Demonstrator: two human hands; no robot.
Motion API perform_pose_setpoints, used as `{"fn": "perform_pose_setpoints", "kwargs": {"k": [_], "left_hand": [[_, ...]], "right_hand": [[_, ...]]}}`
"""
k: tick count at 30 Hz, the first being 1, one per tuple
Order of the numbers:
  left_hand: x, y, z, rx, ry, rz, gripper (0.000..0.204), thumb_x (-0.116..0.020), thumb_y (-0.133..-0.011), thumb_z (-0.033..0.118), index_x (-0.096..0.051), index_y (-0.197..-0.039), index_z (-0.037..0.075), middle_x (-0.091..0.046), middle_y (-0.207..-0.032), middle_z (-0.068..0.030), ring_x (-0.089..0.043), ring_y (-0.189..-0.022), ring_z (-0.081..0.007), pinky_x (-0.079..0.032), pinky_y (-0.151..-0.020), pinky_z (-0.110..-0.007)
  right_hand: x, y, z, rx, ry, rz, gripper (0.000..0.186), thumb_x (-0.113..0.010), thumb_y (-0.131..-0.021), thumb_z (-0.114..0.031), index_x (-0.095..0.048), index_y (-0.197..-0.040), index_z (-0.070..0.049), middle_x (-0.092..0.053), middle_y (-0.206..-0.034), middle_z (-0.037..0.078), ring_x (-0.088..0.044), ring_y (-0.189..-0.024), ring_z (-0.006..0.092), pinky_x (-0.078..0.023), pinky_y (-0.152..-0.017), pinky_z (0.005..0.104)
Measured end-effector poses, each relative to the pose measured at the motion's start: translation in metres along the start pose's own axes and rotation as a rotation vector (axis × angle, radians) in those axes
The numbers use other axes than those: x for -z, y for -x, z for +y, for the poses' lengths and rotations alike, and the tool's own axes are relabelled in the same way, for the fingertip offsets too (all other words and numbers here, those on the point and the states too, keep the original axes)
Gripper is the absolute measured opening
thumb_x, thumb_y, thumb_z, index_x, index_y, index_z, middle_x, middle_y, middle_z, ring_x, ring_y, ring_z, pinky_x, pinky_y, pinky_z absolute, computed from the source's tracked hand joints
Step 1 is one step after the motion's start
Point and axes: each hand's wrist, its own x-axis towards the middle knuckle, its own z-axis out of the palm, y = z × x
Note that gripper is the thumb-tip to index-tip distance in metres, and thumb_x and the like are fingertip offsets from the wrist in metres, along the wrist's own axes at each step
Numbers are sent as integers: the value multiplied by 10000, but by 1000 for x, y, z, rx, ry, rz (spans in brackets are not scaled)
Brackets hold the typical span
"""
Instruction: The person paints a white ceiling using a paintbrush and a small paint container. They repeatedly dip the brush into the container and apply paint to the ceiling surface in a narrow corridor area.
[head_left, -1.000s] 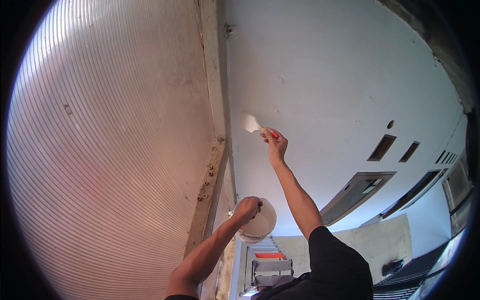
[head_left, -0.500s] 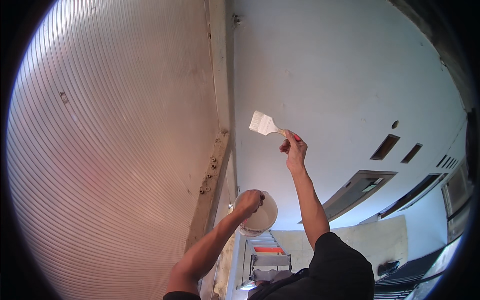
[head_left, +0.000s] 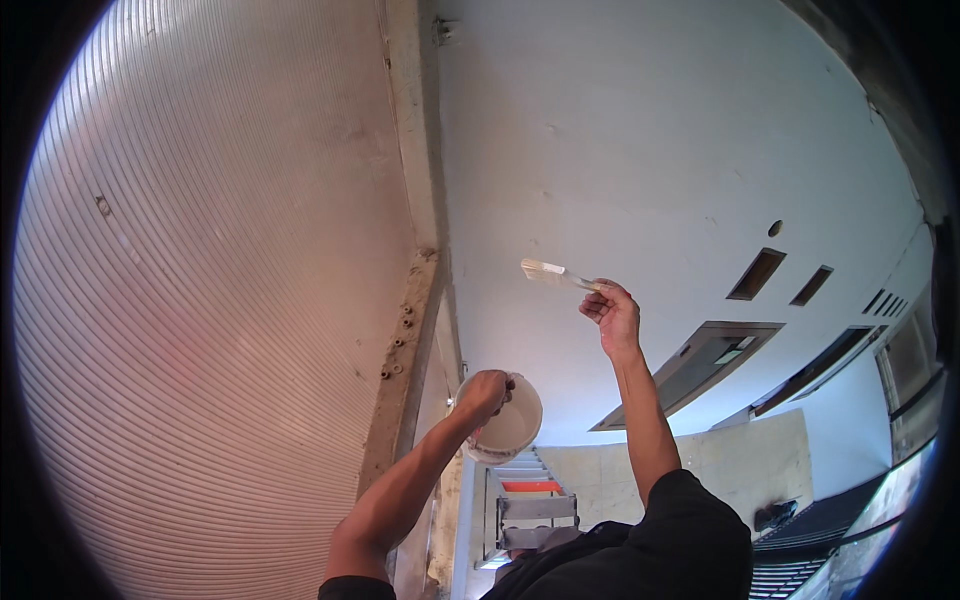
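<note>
A paintbrush (head_left: 546, 271) with pale, paint-coated bristles is gripped by its handle in my right hand (head_left: 617, 313). It is seen edge-on, bristles to the left, in front of the pale wall (head_left: 600, 130); whether the bristles touch the wall I cannot tell. My left hand (head_left: 487, 392), lower and to the left, is closed at the rim of a whitish bucket (head_left: 517, 420). Pale paint shows inside the bucket, and its outer side is smeared. What exactly the left fingers grip at the rim is partly hidden.
A stepladder (head_left: 538, 508) with an orange-red step stands below the bucket. Ribbed roofing sheet (head_left: 220, 300) fills the left, bordered by a worn beam (head_left: 405, 340) with several pipe ends. A door (head_left: 690, 375) and small vent openings (head_left: 757, 273) lie to the right.
My right hand has moved right and down and turned the paintbrush from its broad face to its narrow edge. The bucket and left hand sit slightly further left and up in view.
</note>
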Motion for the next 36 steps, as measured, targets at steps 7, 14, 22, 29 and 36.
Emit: {"fn": "perform_pose_setpoints", "kwargs": {"k": [7,14,22,29,36], "left_hand": [[-7,8,6,53,57,3,214,-475,-910,183,-571,-763,61,-480,-598,-11,-393,-467,-111,-290,-429,-293],[-6,7,5,0,-24,-6,238,-461,-892,196,-595,-763,47,-534,-631,-42,-463,-509,-153,-351,-460,-323],[-3,6,3,-29,-3,-10,247,-432,-909,195,-580,-775,50,-536,-650,-46,-460,-517,-152,-353,-464,-322],[-5,16,17,-2,2,-23,234,-433,-947,211,-535,-769,100,-414,-583,37,-336,-466,-95,-257,-450,-285],[1,8,9,32,47,-48,218,-451,-908,175,-571,-779,47,-502,-608,-25,-418,-485,-128,-313,-445,-305]], "right_hand": [[-29,-1,7,112,219,-13,289,-645,-873,-181,-670,-1037,56,-685,-807,144,-702,-712,225,-588,-745,319],[-51,-55,52,460,634,-216,259,-643,-913,-82,-668,-1136,49,-724,-934,119,-706,-846,163,-551,-788,275],[-115,-102,87,608,599,-210,200,-670,-936,-109,-694,-1113,-19,-721,-924,52,-653,-810,95,-513,-738,243],[-120,-121,98,810,738,-22,185,-646,-916,-33,-688,-1096,-30,-710,-870,81,-624,-747,105,-502,-698,252],[-40,-120,62,749,757,210,206,-623,-907,-7,-685,-1103,-20,-711,-886,117,-649,-743,155,-512,-715,269]]}}
